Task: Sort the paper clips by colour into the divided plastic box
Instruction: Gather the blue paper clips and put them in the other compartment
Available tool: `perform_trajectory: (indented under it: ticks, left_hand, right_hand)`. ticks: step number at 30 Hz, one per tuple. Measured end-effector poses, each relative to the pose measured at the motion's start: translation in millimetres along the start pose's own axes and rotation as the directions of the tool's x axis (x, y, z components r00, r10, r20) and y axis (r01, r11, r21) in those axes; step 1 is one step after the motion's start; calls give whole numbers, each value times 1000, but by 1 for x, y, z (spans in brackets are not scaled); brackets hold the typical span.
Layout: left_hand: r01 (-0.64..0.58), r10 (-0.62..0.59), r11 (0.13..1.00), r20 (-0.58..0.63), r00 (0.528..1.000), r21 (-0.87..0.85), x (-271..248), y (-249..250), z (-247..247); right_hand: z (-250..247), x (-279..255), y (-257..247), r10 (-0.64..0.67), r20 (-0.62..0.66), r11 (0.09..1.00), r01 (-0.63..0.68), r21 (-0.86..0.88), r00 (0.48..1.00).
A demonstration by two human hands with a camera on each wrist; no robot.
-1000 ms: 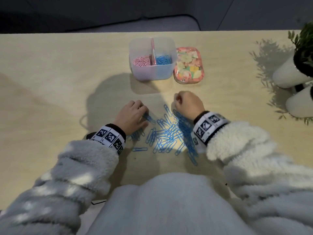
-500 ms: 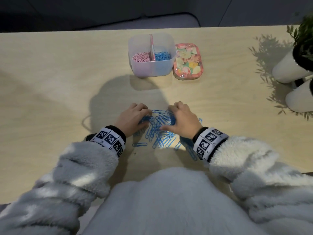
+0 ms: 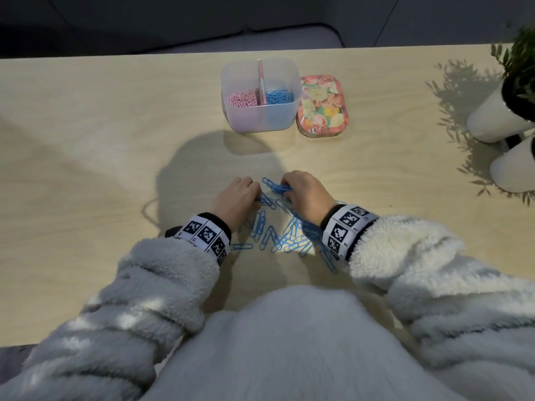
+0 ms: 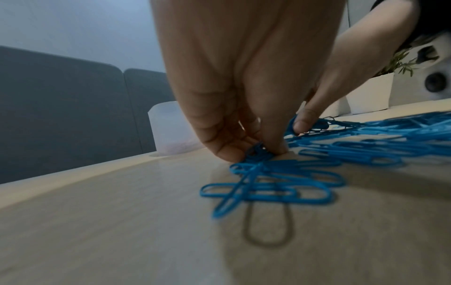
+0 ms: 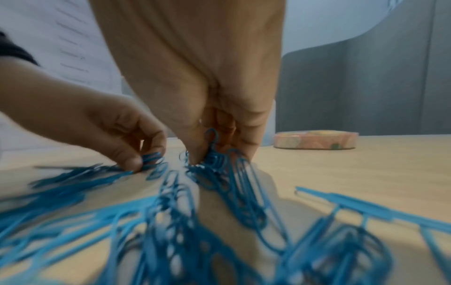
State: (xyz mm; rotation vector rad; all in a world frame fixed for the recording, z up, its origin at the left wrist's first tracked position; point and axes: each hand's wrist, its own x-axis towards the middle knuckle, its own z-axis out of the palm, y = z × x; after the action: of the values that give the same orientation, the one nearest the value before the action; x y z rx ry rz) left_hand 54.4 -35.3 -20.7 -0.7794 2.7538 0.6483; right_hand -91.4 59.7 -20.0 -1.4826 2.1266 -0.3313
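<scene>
Now the blue paper clips (image 3: 278, 235) lie bunched on the table (image 3: 86, 157) between the two hands, closer together than a second ago, when they were fanned out wider between and beneath the wrists. Since that earlier view the right hand (image 3: 304, 195) has come in from the far right edge of the pile to its far end, and the left hand (image 3: 237, 201) has shifted a little toward it; the two now sit just beside each other.

Left hand: fingers curled down, thumb and fingertips (image 4: 229, 152) pinching a few clips against the table surface at the left edge of the pile. The rest of the pile trails away from that pinch.

Right hand: fingers curled tight around a small bundle of clips (image 5: 214, 160), some loops standing up between thumb and forefinger, others hanging from the grip to the table. The exact number held cannot be told.

Divided plastic box (image 3: 260, 111): stands well apart from the hands at the far side of the table. Pink clips (image 3: 242, 99) fill its left compartment, blue clips (image 3: 279, 97) its right, with an upright divider (image 3: 261, 82) between them.

Flowered tin (image 3: 322, 107): lies touching or just beside the box on its right. White plant pots (image 3: 492, 120) stand at the far right edge.
</scene>
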Motion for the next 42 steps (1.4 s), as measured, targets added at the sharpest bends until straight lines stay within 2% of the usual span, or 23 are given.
perform_trajectory:
  ticks: [4, 8, 11, 16, 20, 22, 24, 28, 30, 33, 36, 39, 41, 42]
  left_hand:
    - [-14, 10, 998, -82, 997, -54, -4, 1, 3]
    - [13, -19, 994, -50, 999, -111, -2, 0, -3]
    - [27, -36, 984, -47, 998, -174, 2, -2, -10]
    - [-3, -36, 958, -133, 990, -285, 6, -3, -23]
    - [-47, -36, 918, -201, 979, -394, 21, 2, -48]
    - [-92, -25, 889, -247, 969, -450, 36, 8, -66]
    - [-111, -31, 878, -287, 957, -466, 54, 13, -83]
    - [-21, -209, 838, -356, 911, -545, 100, 21, -114]
    - [95, -285, 869, -335, 898, -486, 122, 25, -128]
    - [249, -335, 923, -296, 894, -295, 147, 30, -138]
    - [263, -308, 945, -262, 915, -192, 156, 35, -137]
    - [221, -258, 962, -261, 930, -162, 147, 35, -137]
    - [154, -203, 971, -298, 933, -181, 121, 31, -133]
    - [123, -176, 976, -315, 932, -180, 105, 27, -126]
  right_hand:
    - [-34, 12, 1, 147, -32, 941, -129, 314, 989]
    - [-75, 45, -1, 213, -43, 838, -160, 522, 976]
    - [-109, 79, -8, 268, -112, 827, -169, 537, 957]
    - [-142, 137, -19, 333, -168, 855, -222, 469, 928]
    - [-142, 148, -23, 328, -99, 888, -270, 372, 940]
    - [-141, 142, -23, 317, -102, 884, -256, 390, 943]
    - [-142, 131, -20, 313, -156, 870, -217, 443, 937]
    - [-144, 91, -3, 297, -276, 836, -109, 538, 914]
    - [-141, 61, 6, 296, -227, 768, -90, 635, 928]
    - [-126, 15, 16, 241, -49, 705, -140, 695, 969]
    - [-110, -20, 31, 215, 40, 761, -193, 620, 976]
    - [-96, -52, 43, 194, 117, 805, -227, 549, 974]
    - [-83, -68, 52, 165, 172, 892, -221, 393, 971]
    - [-74, -74, 59, 161, 196, 947, -207, 245, 967]
